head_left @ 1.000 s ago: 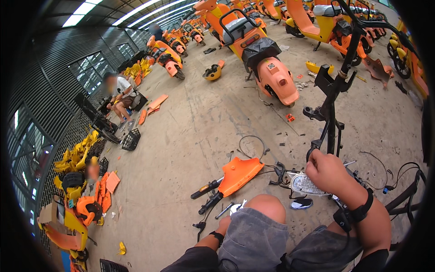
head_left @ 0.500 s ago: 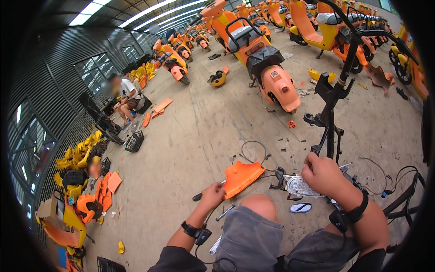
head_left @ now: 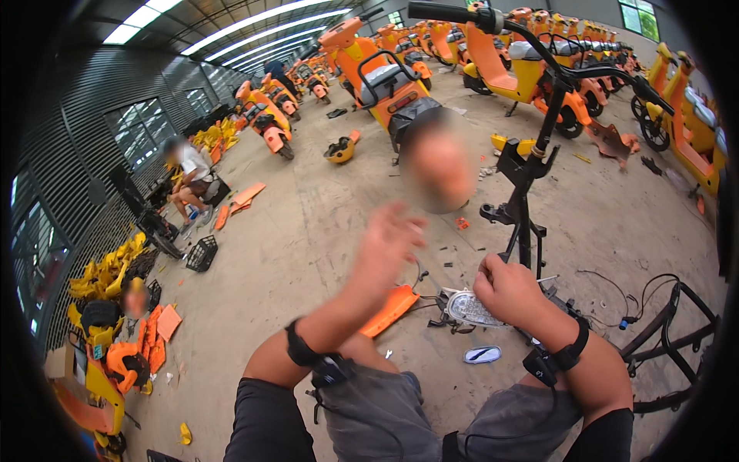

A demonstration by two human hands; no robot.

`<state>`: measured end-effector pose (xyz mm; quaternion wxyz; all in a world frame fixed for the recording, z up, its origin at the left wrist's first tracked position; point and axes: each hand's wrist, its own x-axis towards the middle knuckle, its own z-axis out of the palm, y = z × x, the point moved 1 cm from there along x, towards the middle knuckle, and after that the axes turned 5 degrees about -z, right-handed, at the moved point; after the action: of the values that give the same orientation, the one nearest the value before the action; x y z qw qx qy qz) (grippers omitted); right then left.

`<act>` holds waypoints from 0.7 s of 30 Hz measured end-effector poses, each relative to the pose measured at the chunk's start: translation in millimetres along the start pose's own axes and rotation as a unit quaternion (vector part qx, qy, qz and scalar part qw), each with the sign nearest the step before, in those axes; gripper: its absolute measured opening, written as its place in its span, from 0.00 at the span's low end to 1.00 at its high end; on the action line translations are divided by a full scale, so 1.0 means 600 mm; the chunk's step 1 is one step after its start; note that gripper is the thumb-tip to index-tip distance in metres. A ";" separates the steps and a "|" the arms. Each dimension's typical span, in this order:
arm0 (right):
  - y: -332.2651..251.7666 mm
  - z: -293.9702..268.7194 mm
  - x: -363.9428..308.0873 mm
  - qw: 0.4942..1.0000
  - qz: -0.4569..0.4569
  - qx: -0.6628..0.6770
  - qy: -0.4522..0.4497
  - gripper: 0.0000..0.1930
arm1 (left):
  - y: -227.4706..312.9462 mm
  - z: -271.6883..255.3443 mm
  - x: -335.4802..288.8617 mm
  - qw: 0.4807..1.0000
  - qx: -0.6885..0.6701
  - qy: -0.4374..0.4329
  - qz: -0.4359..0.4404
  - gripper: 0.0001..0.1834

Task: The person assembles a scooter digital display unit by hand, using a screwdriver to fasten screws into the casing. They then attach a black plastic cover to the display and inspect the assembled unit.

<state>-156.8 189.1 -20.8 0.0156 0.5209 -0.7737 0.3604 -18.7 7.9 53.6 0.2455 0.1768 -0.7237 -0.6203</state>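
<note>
My left hand [head_left: 389, 245] is raised over the floor in front of me, its fingers apart and slightly smeared, with nothing visible in them. Below it, partly covered by my forearm, lies a curved orange plastic panel [head_left: 394, 311]. My right hand [head_left: 508, 290] is closed, fingers curled, at the edge of a clear headlamp [head_left: 464, 307] beside the foot of a black scooter frame [head_left: 525, 189]. What those fingers grip is hidden. An oval piece with a pale rim [head_left: 483, 354] lies on the floor below the lamp.
Handlebars [head_left: 573, 73] top the bare frame at the right. Loose cables [head_left: 627, 308] and black tubing [head_left: 668, 350] lie beyond my right forearm. An orange scooter [head_left: 377, 77] stands ahead. Leftward are a black basket [head_left: 202, 254], a seated person [head_left: 192, 181] and yellow panels [head_left: 108, 266].
My left hand has lifted from beside the orange panel, up and to the right, and opened. My right hand stays at the headlamp. The whole view has shifted somewhat to the right.
</note>
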 end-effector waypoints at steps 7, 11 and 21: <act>0.015 -0.012 0.006 0.997 0.026 0.002 0.074 0.11 | -0.064 0.093 -0.023 0.964 0.159 -0.203 -0.058 0.34; 0.020 -0.021 -0.001 0.997 0.058 0.047 0.031 0.11 | -0.077 0.085 0.010 0.941 -0.018 -0.254 -0.225 0.33; 0.049 -0.018 0.013 0.996 0.062 0.061 0.020 0.09 | -0.074 0.099 0.039 0.918 0.029 -0.322 -0.230 0.31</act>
<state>-187.9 195.0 -25.7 -0.0234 0.4643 -0.7807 0.4176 -74.4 35.4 6.4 -0.1555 0.1354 -0.7206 -0.6620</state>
